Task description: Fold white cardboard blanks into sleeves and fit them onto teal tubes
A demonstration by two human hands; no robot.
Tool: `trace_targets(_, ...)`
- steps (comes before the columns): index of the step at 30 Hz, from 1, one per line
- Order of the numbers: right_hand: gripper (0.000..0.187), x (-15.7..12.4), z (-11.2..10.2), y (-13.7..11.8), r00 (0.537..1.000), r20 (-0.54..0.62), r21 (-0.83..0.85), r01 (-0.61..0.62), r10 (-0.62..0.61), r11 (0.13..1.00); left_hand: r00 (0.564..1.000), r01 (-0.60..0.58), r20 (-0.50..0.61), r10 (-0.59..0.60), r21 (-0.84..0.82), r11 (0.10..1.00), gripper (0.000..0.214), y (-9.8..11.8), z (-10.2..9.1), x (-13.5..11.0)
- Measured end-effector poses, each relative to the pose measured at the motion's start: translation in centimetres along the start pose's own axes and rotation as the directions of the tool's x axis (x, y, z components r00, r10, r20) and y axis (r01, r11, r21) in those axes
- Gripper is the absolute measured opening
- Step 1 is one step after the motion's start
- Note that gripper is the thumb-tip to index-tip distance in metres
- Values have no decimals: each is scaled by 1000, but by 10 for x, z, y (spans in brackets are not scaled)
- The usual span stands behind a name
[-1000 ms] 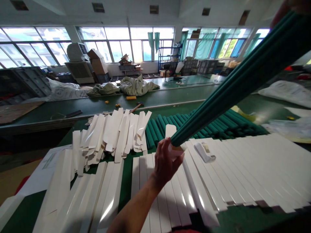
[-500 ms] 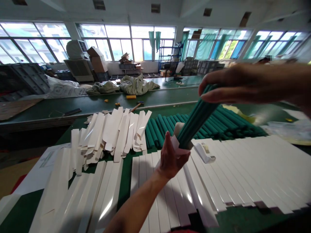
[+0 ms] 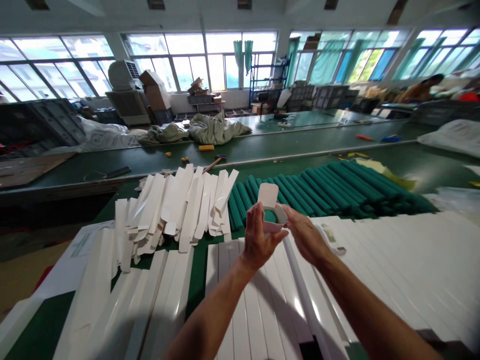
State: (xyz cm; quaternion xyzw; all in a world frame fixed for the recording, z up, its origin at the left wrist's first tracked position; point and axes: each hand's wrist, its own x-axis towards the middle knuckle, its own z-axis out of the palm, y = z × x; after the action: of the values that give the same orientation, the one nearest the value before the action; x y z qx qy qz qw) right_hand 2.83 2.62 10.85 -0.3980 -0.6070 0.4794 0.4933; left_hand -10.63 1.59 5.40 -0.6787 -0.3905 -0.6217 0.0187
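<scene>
Your left hand (image 3: 259, 237) grips a folded white card sleeve (image 3: 267, 196), your right hand (image 3: 305, 236) pinching its far side, right above the white strips (image 3: 247, 305), green foam tubes (image 3: 318, 187) just beyond on the counter (image 3: 197, 272).

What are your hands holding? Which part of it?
The left hand and right hand hold a white card sleeve at its open end, one on each side, below its raised flap.

From here I count one left hand (image 3: 260, 237), one right hand (image 3: 305, 235), one white card piece (image 3: 268, 196), one co-worker (image 3: 422, 89), one air cooler (image 3: 123, 85), one blue shelf rack (image 3: 268, 75), and too many green tubes (image 3: 322, 190) and white card strips (image 3: 180, 210) to number.
</scene>
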Motion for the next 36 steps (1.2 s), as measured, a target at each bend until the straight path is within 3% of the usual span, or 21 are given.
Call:
trace_targets(3, 49, -4, 33, 18, 991, -136, 219, 18, 12, 976, 999, -31, 13, 32, -26, 999, 69, 2, -6, 7)
trace_targets(6, 43, 0, 53, 18, 957, -291, 281, 76, 10, 957, 994, 104, 38, -100, -123, 987, 51, 10, -16, 18)
trace_targets(10, 22, 11, 58, 4, 965, -263, 378, 109, -6, 919, 944, 326, 40, -327, -250, 912, 34, 22, -22, 32)
trace_targets(12, 22, 15, 57, -1, 968, -250, 397, 124, -23, 909, 924, 369, 44, -379, -359, 857, 26, 24, -21, 35)
trace_targets(15, 19, 18, 58, -2, 947, -317, 359, 172, -53, 917, 911, 374, 36, -411, -494, 785, 38, 23, -18, 36)
trace_targets(17, 11, 18, 61, 0, 920, -376, 320, 245, -114, 915, 916, 381, 65, -396, -453, 806, 37, 21, -19, 35)
trace_targets(19, 14, 17, 63, 3, 885, -408, 258, 346, -223, 902, 938, 344, 83, -337, -345, 873, 34, 19, -23, 34)
trace_targets(22, 26, 12, 63, 8, 848, -399, 189, 448, -349, 874, 985, 163, 91, -147, -194, 967, 37, 14, -34, 34)
trace_targets(27, 40, -5, 58, 31, 892, -319, 255, 406, -320, 877, 968, -86, 228, 106, -95, 992, 46, 6, -53, 42)
trace_targets(29, 49, -11, 56, 40, 896, -235, 144, 417, -378, 898, 951, -131, 271, 151, -89, 987, 43, 4, -59, 47)
trace_targets(32, 69, -15, 56, 46, 859, -82, -141, 491, -505, 860, 935, -141, 320, 152, -57, 988, 46, 3, -66, 53)
trace_targets(34, 78, -15, 60, 46, 843, -82, -305, 486, -531, 819, 924, -131, 358, 133, -30, 991, 49, 2, -70, 57)
trace_targets(36, 78, -13, 65, 47, 844, -164, -415, 411, -511, 812, 911, -130, 395, 120, -2, 992, 49, 1, -73, 61)
